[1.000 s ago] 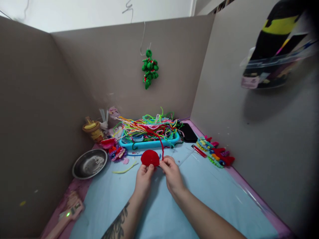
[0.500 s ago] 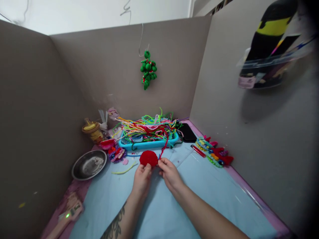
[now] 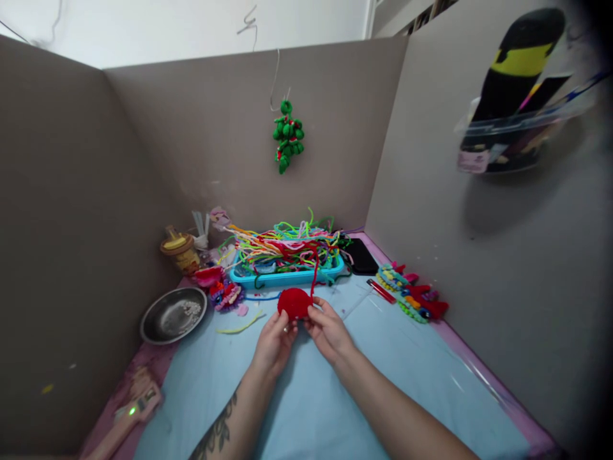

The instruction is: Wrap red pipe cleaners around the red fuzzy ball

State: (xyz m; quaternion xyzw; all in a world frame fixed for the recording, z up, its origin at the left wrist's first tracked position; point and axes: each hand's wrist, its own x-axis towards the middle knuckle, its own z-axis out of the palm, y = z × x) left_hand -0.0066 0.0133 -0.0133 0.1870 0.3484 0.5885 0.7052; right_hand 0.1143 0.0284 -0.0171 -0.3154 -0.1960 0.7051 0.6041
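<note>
A round red piece of yarn work (image 3: 294, 303) is held above the blue table cover by both my hands. My left hand (image 3: 274, 338) pinches its lower left edge, thumb on top. At its lower right edge, my right hand (image 3: 327, 327) grips it between thumb and fingers. From the piece a red yarn strand (image 3: 315, 275) runs up to the tangle of coloured yarn (image 3: 292, 246), which lies in a blue tray (image 3: 287, 278). The fingertips under the piece are partly hidden.
On the left are a metal bowl (image 3: 174, 315), a lidded cup (image 3: 181, 250) and a glue gun (image 3: 138, 402) with a green light. A black phone (image 3: 361, 256), a red cutter (image 3: 381, 291) and colourful knitted pieces (image 3: 414, 294) lie right. A green ornament (image 3: 288, 137) hangs behind.
My right hand has shifted from the yarn strand onto the red piece's edge. The piece now sits between both hands, slightly farther right in view.
</note>
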